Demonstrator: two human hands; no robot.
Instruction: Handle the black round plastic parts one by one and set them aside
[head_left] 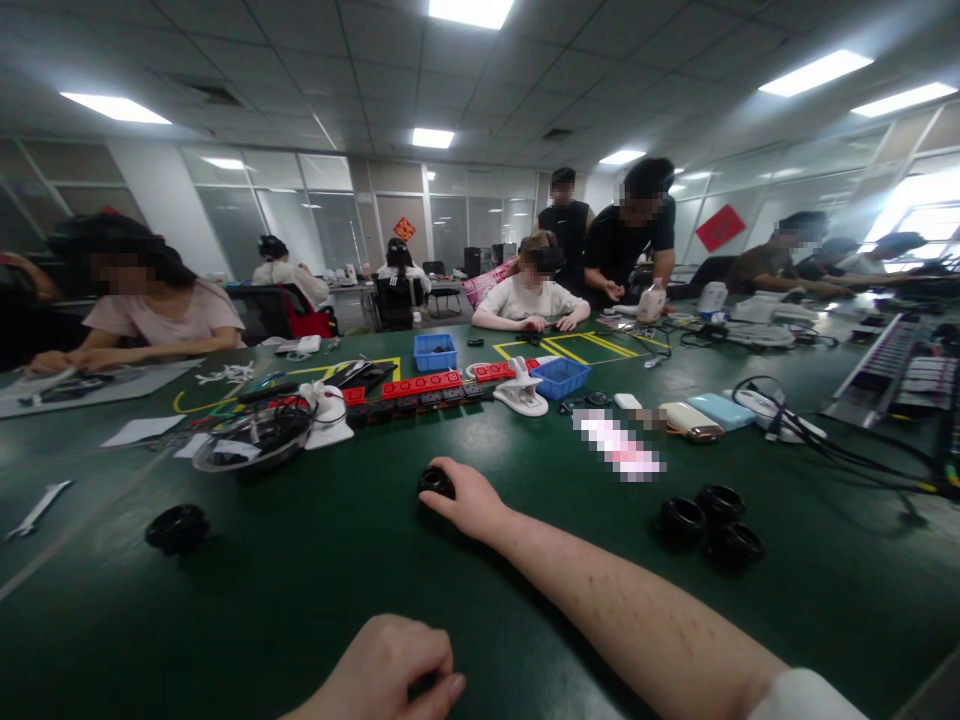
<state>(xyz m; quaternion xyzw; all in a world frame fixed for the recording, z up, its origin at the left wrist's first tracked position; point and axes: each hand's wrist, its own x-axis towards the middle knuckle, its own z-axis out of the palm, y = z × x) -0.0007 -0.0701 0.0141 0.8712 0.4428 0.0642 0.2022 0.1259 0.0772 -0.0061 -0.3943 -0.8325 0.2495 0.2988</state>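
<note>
My right hand (471, 497) reaches across the green table, its fingers and thumb closed round a black ring-shaped part (436, 483) that rests on the tabletop. At the lower edge, my left hand (397, 660) hovers near me with its fingers curled in; no object shows in it. A similar black ring-shaped part (177, 528) stands alone on the left. Over on the right, three more sit in a cluster, one of them a black ring (720, 502) with its opening facing up.
A glass bowl (259, 462) of dark parts and a row of red and black blocks (420, 385) lie ahead, with blue bins (561, 378) beside them. A wrench (39, 510) lies far left. Cables (810, 430) and power banks are at right. Several people sit or stand around.
</note>
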